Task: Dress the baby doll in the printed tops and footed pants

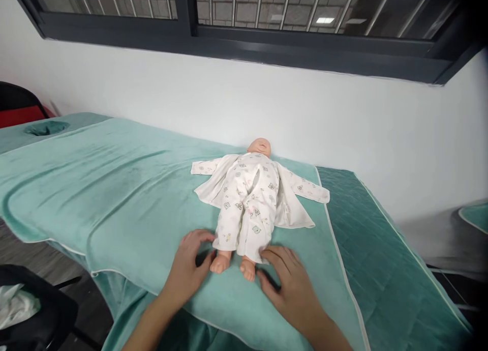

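Note:
A baby doll [261, 146] lies on its back, head toward the wall and feet toward me. It wears white printed trousers [249, 203], and a white printed jacket [293, 188] is spread beneath and beside it, sleeves out to both sides. My left hand [193, 259] is at the trouser cuff on the left, fingers apart, fingertips at the cloth's edge near the foot. My right hand [284, 277] rests by the other cuff, its fingertips on the hem and thumb beside the foot. Both bare feet show below the cuffs. Neither hand is closed around anything.
A light green cover [133, 198] lies over the bed, with a darker quilted sheet [354, 229] at right. A face hole [46, 128] is at the far left. A black chair [41, 300] holding cloth stands lower left. Behind are a white wall and a barred window.

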### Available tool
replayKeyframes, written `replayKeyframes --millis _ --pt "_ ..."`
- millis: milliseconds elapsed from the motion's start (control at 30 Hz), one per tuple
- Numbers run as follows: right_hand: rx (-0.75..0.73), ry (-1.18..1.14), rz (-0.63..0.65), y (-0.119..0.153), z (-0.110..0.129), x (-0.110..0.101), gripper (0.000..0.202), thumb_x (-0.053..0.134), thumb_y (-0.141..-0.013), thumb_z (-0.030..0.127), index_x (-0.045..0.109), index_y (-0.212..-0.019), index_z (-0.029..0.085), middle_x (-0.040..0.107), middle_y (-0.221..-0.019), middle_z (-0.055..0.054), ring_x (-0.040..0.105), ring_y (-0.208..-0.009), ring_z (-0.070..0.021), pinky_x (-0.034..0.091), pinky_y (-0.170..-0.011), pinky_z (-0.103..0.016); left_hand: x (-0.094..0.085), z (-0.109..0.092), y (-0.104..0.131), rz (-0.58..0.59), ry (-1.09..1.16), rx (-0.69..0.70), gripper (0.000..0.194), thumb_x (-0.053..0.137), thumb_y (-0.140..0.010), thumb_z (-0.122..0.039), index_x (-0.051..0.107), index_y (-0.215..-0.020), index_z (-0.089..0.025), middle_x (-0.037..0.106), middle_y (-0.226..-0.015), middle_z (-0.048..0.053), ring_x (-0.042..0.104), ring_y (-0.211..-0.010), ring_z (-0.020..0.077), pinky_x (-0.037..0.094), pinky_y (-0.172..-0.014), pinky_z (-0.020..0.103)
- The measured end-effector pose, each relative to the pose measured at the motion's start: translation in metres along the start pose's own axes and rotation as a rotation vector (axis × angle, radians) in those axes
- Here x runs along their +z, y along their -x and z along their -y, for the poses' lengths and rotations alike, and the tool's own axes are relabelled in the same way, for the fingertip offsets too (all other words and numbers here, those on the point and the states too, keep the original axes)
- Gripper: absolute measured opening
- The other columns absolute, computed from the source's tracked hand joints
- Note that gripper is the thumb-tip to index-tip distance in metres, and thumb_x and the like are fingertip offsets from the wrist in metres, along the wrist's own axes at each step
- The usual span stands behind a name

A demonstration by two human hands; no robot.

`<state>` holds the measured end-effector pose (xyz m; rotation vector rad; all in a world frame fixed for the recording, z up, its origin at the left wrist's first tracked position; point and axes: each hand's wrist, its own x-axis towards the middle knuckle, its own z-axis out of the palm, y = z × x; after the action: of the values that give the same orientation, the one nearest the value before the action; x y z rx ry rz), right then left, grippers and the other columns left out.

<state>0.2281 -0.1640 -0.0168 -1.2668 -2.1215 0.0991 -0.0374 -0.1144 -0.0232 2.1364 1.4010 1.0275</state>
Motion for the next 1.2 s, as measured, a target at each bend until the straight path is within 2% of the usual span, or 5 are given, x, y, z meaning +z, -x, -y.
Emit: replayKeyframes --millis 233,533,767,933,1200 --pt "0.102 -0.071 -0.048 -0.01 0.005 0.008 0.019 0.051 -0.09 0.011 0.055 -0.106 0.022 0.064 -0.098 -0.006 0.059 -0.092 -0.0212 0.05 -0.079 -0.038 0.006 -0.003 -0.003 -0.058 -0.042 0.033 0.007 0.053 -0.092 -0.025 0.06 -0.093 -0.025 0.068 -0.096 0.004 0.062 -0.094 0.022 0.047 -0.087 0.041" --pt "0.06 -0.32 -0.079 -0.02 0.045 -0.029 0.02 0.05 -0.092 0.01 0.057 -0.102 0.025 0.062 -0.094 -0.004 0.061 -0.087 -0.0168 0.051 -0.074 -0.03 -0.022 -0.034 0.017 -0.121 0.23 0.036 0.01 0.052 -0.093 -0.02 0.056 -0.099 -0.026 0.064 -0.096 0.002 0.063 -0.087 0.0168 0.05 -0.077 0.03" --pt "0.151 -0.174 -0.071 0.0 0.032 -0.013 0.02 0.05 -0.093 0.014 0.057 -0.108 0.025 0.062 -0.103 -0.007 0.062 -0.094 -0.0194 0.054 -0.077 -0.032 -0.016 -0.03 0.022 -0.29 0.034 -0.054 0.014 0.052 -0.092 -0.02 0.055 -0.103 -0.026 0.06 -0.102 0.004 0.06 -0.095 0.0197 0.052 -0.082 0.035" --pt "0.237 -0.027 -0.055 0.013 0.024 0.002 0.025 0.057 -0.09 0.02 0.054 -0.114 0.024 0.062 -0.107 -0.008 0.061 -0.098 -0.0244 0.054 -0.08 -0.041 -0.002 -0.058 0.021 -0.084 -0.191 0.257 0.031 0.058 -0.086 -0.016 0.057 -0.114 -0.026 0.057 -0.127 0.01 0.049 -0.125 0.0288 0.046 -0.102 0.05" --pt "0.262 -0.064 -0.048 0.008 0.04 0.0 0.012 0.047 -0.095 0.018 0.056 -0.101 0.024 0.062 -0.096 -0.007 0.061 -0.088 -0.021 0.052 -0.073 -0.034 0.016 -0.075 0.0 -0.026 -0.348 0.282 0.015 0.055 -0.087 -0.014 0.063 -0.098 -0.021 0.058 -0.13 0.011 0.04 -0.135 0.034 0.038 -0.109 0.059"
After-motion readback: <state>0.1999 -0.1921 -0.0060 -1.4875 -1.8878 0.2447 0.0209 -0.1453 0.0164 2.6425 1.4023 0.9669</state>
